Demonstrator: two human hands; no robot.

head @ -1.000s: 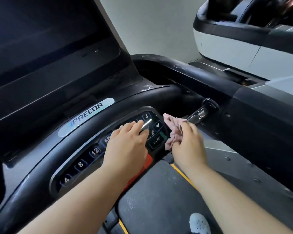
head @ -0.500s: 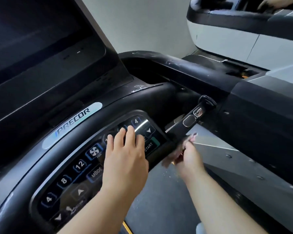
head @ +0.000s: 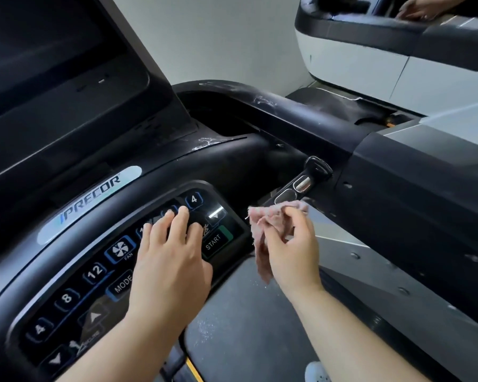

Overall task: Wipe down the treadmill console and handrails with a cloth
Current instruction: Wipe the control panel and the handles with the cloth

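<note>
The black treadmill console [head: 75, 274] curves across the lower left, with a keypad of numbered, FAN, MODE and START buttons. My left hand [head: 169, 260] lies flat on the keypad, straight fingers reaching to the buttons near the "4". To its right, my right hand [head: 290, 244] pinches a small pink cloth [head: 262, 235], which hangs in the air just off the console's right end. Behind the cloth a short black grip with oval metal sensors [head: 298, 188] angles up to the right handrail [head: 260, 106]. A dark screen [head: 53, 64] fills the upper left.
The grey belt [head: 249, 321] with a yellow edge stripe lies below my hands, and my shoe [head: 316, 372] shows at the bottom. A second, white and black machine [head: 370, 59] stands at the upper right, where another person's hand [head: 422, 8] rests.
My right hand has come up from below the console's edge, lifting the pink cloth level with the START button. My left hand stays flat on the keypad.
</note>
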